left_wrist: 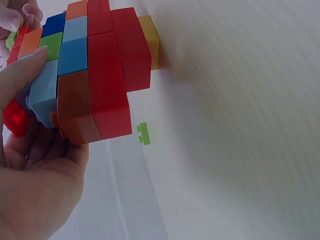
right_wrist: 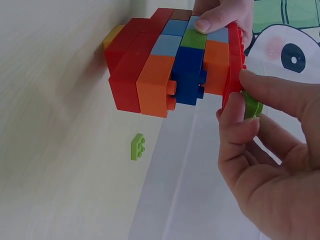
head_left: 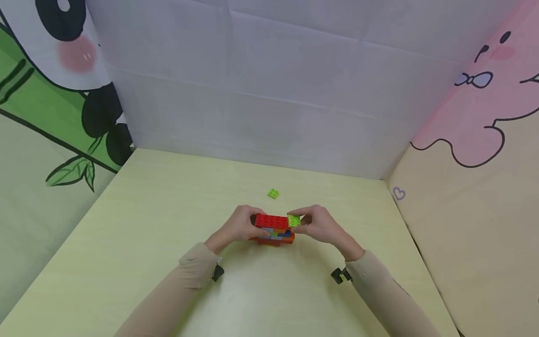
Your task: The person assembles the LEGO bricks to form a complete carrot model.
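Observation:
A stack of coloured building bricks [head_left: 271,221] stands on the table, with red, orange, blue, light blue, green and brown pieces and a red plate on top. My left hand [head_left: 242,223] grips its left end, thumb across the near side and fingers behind, as the left wrist view shows. With thumb and fingers my right hand [head_left: 317,224] pinches a small lime-green brick [right_wrist: 251,105] at the right end of the red top. In the right wrist view the left thumb [right_wrist: 212,21] presses on a green brick in the stack's side.
Behind the stack a second lime-green brick [head_left: 273,193] lies loose on the pale table [head_left: 193,180]. A white cloth wall [head_left: 269,117] rises at the table's back edge, with cartoon-printed panels left and right.

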A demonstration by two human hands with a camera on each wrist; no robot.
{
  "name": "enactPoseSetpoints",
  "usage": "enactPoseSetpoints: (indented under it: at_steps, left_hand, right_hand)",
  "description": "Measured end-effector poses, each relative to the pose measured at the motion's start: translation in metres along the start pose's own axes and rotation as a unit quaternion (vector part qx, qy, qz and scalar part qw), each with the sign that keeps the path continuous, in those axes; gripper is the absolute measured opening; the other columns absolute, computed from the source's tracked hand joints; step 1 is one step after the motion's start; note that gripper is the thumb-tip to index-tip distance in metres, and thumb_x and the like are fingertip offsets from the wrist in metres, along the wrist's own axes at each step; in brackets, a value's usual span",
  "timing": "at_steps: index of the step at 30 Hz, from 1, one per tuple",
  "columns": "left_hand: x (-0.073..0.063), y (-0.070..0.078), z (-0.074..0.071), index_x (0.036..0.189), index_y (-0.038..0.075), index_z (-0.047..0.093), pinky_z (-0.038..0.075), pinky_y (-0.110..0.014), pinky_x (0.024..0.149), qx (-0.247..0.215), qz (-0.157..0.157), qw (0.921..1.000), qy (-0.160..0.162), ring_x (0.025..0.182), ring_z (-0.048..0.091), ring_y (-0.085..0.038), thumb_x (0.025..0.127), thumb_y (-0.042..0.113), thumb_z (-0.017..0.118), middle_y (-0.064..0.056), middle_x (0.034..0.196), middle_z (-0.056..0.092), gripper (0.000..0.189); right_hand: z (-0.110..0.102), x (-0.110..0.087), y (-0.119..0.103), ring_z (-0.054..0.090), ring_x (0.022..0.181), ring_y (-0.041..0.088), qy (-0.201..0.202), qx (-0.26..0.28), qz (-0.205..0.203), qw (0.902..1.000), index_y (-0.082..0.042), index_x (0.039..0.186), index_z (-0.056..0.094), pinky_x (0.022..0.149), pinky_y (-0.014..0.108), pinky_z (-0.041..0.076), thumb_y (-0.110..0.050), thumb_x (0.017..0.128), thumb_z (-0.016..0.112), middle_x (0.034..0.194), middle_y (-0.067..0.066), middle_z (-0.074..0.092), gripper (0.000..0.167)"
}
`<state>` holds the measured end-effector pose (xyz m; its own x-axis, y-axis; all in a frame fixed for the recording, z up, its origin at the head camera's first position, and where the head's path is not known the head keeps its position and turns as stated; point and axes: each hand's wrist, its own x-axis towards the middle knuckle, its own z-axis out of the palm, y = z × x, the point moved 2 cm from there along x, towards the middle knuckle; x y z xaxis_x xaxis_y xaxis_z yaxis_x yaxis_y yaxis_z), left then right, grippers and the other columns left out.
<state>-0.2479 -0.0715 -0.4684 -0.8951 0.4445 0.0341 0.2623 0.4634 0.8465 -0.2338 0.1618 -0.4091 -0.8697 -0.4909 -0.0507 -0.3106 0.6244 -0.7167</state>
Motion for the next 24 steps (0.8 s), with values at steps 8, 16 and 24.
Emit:
enactPoseSetpoints:
  at_steps: [8, 16, 24]
  left_hand:
    - [0.0005, -0.0007, -0.001, 0.097, 0.016, 0.073, 0.048, -0.033, 0.077, 0.004, -0.004, 1.0, 0.0, 0.089, 0.057, -0.015, 0.071, 0.028, 0.086, 0.008, 0.093, 0.065, 0.032]
    - [0.0005, -0.0028, -0.0004, 0.097, 0.016, 0.072, 0.049, -0.033, 0.078, -0.008, -0.013, 0.9999, -0.002, 0.089, 0.057, -0.016, 0.071, 0.027, 0.086, 0.007, 0.094, 0.065, 0.032]
    - [0.0026, -0.0043, -0.0003, 0.098, 0.017, 0.073, 0.048, -0.033, 0.078, -0.006, -0.018, 0.9998, -0.002, 0.091, 0.056, -0.016, 0.071, 0.025, 0.086, 0.008, 0.095, 0.064, 0.031]
  right_hand:
    - [0.0023, 0.003, -0.0024, 0.053, 0.065, 0.018, 0.021, -0.009, 0.015, 0.9996, -0.009, 0.111, 0.071, 0.054, 0.03, 0.045, -0.015, 0.077, 0.081, 0.09, -0.005, 0.064, 0.036]
    - [0.0055, 0.0054, -0.0058, 0.053, 0.07, 0.019, 0.031, -0.018, 0.036, 0.9987, -0.01, 0.108, 0.072, 0.057, 0.031, 0.047, -0.016, 0.074, 0.084, 0.092, -0.005, 0.064, 0.037]
    - [0.0067, 0.0077, -0.0089, 0.054, 0.074, 0.019, 0.035, -0.032, 0.059, 0.9971, -0.012, 0.105, 0.073, 0.058, 0.03, 0.049, -0.015, 0.071, 0.086, 0.094, -0.005, 0.064, 0.037]
